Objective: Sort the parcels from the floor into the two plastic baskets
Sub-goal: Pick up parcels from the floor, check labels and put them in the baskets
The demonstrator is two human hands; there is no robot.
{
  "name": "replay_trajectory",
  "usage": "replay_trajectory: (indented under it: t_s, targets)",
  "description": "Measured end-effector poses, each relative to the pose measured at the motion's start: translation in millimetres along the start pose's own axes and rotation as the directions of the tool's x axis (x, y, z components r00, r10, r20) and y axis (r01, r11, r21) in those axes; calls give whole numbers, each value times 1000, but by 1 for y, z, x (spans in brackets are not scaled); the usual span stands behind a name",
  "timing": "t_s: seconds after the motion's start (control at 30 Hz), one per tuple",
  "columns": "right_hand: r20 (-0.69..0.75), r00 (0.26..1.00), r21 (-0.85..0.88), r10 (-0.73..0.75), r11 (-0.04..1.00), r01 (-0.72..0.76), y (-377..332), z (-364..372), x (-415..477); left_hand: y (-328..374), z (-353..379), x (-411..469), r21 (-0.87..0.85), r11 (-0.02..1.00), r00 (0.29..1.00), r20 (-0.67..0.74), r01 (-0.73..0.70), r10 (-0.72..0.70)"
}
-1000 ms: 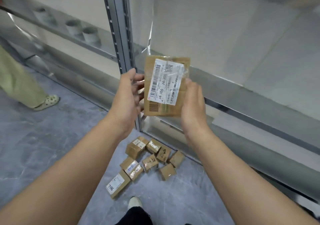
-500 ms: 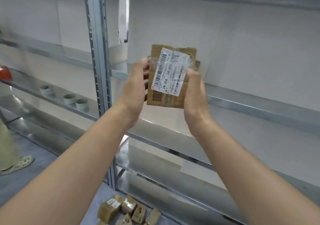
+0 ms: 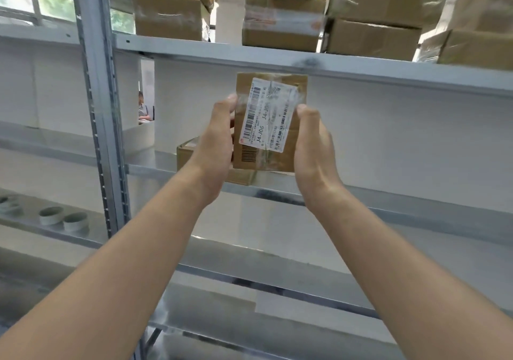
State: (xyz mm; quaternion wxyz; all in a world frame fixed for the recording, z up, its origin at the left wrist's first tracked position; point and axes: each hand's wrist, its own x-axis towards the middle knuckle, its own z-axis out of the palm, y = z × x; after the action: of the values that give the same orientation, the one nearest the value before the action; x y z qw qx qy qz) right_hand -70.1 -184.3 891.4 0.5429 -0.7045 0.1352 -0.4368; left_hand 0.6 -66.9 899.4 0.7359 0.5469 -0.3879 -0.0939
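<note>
A flat brown cardboard parcel (image 3: 270,122) with a white barcode label reading J4-J06 is held upright in front of the metal shelving. My left hand (image 3: 215,143) grips its left edge, thumb on the front face. My right hand (image 3: 312,145) grips its right edge, thumb near the label's corner. Both arms reach up and forward. No plastic basket and no floor parcels are in view.
A grey metal rack (image 3: 361,73) fills the view, its upright post (image 3: 97,104) at the left. Several taped cardboard boxes (image 3: 283,23) stand on the upper shelf. Another box (image 3: 191,154) lies on the shelf behind the parcel. Tape rolls (image 3: 63,218) lie on a lower left shelf.
The view has tilted upward from the floor to the upper shelves. Both hands have lifted the parcel higher, keeping the same grip. The floor parcels have left the view.
</note>
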Motion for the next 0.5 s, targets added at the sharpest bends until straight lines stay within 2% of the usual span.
replay_trajectory:
  t_s: [0.27, 0.5]
  targets:
    - [-173, 985, -95, -25, 995, 8, -15, -13, -3, 2, 10, 20, -96, 995, 988, 151, 17, -2]
    - [-408, 912, -205, -33, 977, -57, -25, -19, -34, -3, 19, 23, -171, 983, 929, 371, 62, 6]
